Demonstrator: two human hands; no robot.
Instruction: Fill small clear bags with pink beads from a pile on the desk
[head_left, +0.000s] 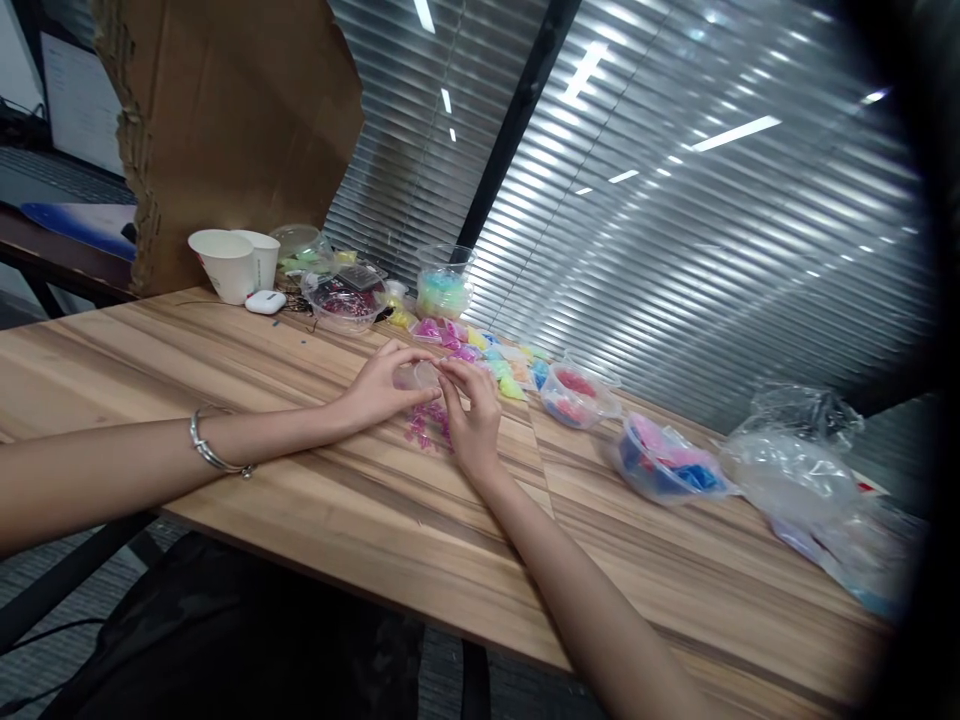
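Near the middle of the table, my left hand curls its thumb and fingers around a small clear plastic container. My right hand meets it at the fingertips, closed in a pinch by the container's edge; whatever is between those fingers is too small to make out. Just below both hands lies a scatter of small pink beads on the wood. Behind my hands are several little bags of pink beads and a bag of yellow-green pieces.
To the right stand a clear bowl of red pieces, a tub of pink and blue bags and crumpled plastic bags. Paper cups, a white earphone case, a bowl of dark red beads and a cardboard sheet are back left.
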